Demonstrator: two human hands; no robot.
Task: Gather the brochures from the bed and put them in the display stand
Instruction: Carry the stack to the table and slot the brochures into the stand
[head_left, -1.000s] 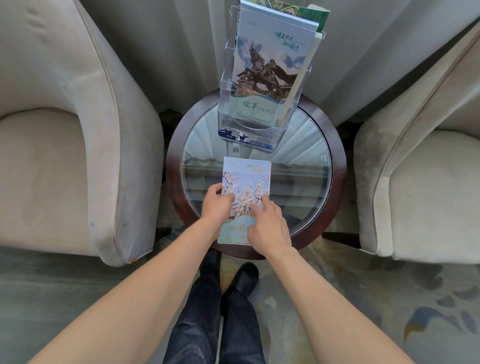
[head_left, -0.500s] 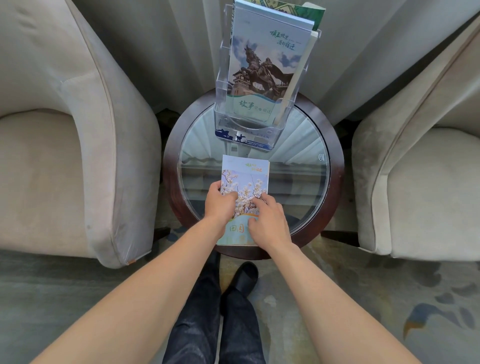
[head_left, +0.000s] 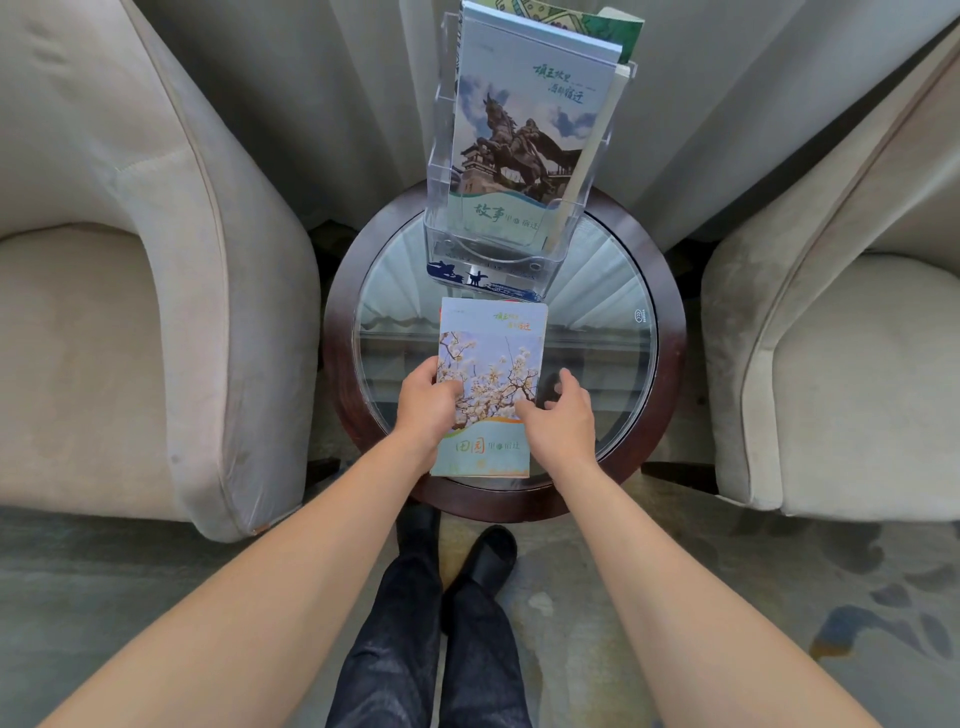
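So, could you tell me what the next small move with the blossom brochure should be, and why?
Probably close the right hand on the blossom brochure right edge: it lies flat on the glass table, the left hand already grips its left edge, and the display stand is just behind.

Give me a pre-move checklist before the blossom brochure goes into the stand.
1. Left hand on the brochure: ok, fingers on its left edge.
2. Right hand gripping: not ok, open at the right edge.
3. Brochure lifted off the table: cannot tell.
4. Stand upright: ok.
5. Front pocket free: not ok, horse brochure fills it.
6. Path from brochure to stand clear: ok.
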